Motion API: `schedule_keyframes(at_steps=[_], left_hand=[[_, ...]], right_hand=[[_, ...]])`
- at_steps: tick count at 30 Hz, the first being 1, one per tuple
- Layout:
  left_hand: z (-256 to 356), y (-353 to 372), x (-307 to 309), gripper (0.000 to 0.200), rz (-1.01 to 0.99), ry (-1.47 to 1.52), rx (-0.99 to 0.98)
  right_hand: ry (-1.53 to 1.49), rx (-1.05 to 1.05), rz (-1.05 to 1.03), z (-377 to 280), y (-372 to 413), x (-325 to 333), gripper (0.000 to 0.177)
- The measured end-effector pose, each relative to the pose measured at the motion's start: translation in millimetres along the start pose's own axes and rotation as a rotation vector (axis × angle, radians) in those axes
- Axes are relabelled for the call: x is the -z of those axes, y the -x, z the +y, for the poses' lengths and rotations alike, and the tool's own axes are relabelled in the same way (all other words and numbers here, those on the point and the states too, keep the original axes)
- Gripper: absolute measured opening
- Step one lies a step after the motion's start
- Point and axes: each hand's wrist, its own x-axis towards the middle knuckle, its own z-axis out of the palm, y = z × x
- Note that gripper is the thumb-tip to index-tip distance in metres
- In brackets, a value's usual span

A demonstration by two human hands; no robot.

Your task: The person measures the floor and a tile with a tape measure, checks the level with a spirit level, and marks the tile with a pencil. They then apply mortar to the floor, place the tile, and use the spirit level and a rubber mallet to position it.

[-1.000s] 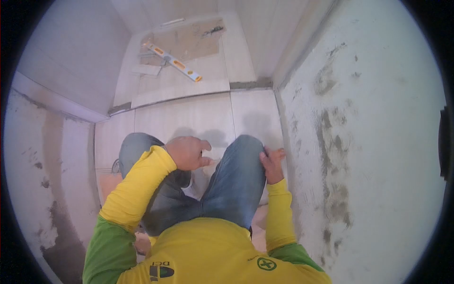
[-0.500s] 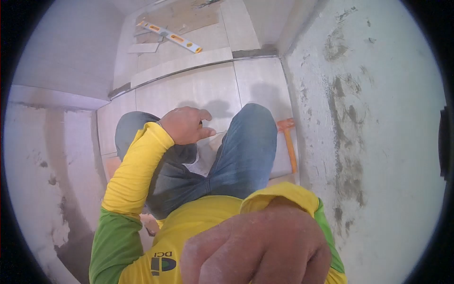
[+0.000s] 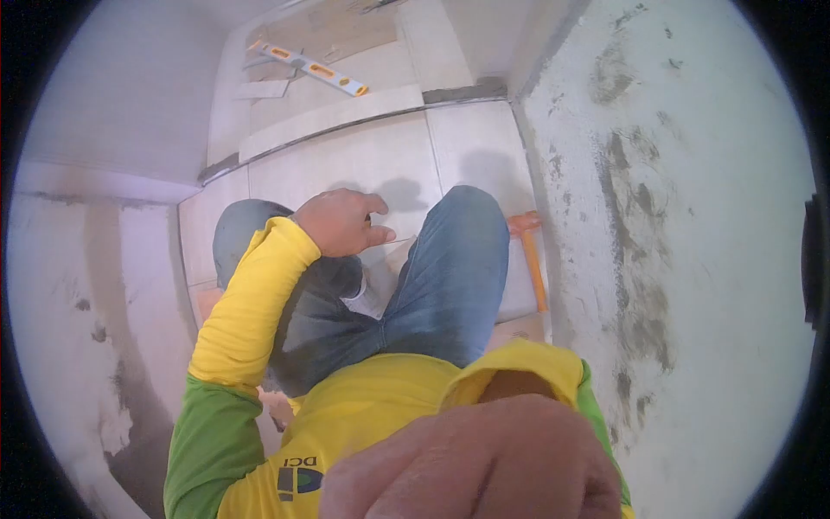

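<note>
While over the jeans [image 3: 450, 268], left hand [image 3: 340, 223] loosely open, right hand [image 3: 475, 463] curled, grip unclear.

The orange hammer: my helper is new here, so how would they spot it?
Find the stained wall on the right. Between it and the bent knee, the hammer lies on the floor. Its T shape sets it apart from the straight, pale level.

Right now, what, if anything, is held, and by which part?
Nothing shows held in the left hand; the right hand hides its palm, so that cannot be told.
</note>
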Motion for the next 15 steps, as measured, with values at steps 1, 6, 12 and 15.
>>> schedule_keyframes(at_steps=[1,6,12,15], left_hand=[[0,-2,2,0.046,-0.016,0.009,0.008],[-2,-7,-1,0.046,0.028,0.0,-0.062],[12,-6,8,0.045,-0.048,0.035,0.008],[16,-5,11,0.044,-0.054,0.062,0.032]], right_hand=[[-0.19,-0.15,0.045,-7,8,-5,0.018],[-0.457,-0.127,-0.153,10,-9,6,0.022],[-0.458,0.106,-0.181,10,-14,1,0.026],[-0.589,-0.209,-0.246,-3,-1,3,0.025]])
